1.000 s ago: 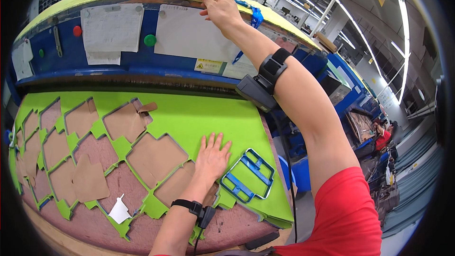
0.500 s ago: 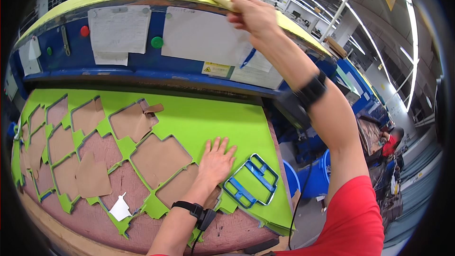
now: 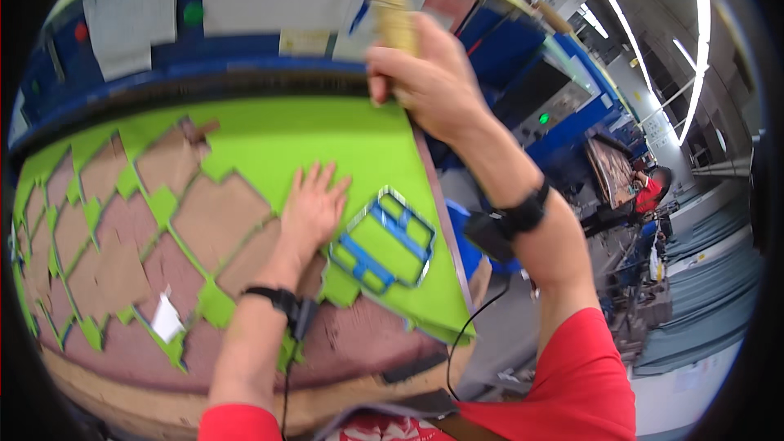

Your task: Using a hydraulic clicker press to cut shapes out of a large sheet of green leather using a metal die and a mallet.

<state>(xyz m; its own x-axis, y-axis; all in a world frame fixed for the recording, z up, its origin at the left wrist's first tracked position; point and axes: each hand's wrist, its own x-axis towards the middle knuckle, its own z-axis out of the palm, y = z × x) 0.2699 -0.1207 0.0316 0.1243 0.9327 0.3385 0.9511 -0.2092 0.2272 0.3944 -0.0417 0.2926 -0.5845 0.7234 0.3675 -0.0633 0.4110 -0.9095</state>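
Observation:
My left hand [image 3: 314, 208] lies with fingers spread on a bright green sheet [image 3: 286, 131]. Just right of it, a blue cutting die [image 3: 389, 238] with a metal-edged frame and crossbars rests on the same sheet. My right hand [image 3: 433, 82] is raised above the sheet's far right corner, wrapped around a tool with a yellow wrapped handle [image 3: 387, 0]. The tool's upper end runs out of view. The sheet's left half has many angular cut-outs, with brown pieces [image 3: 216, 216] lying in several of them. Black straps circle both wrists.
A reddish worn board [image 3: 343, 343] supports the sheet. The blue machine beam [image 3: 188, 57], with papers on it, spans the far side. A white scrap [image 3: 167, 318] lies near the front. A black cable [image 3: 457, 343] hangs at right. Another person in red [image 3: 649, 192] works farther right.
My right hand has come down and nearer from the yellow top of the beam, carrying the wrapped-handle tool upright. My left hand stays flat on the sheet. The view has shifted right and down.

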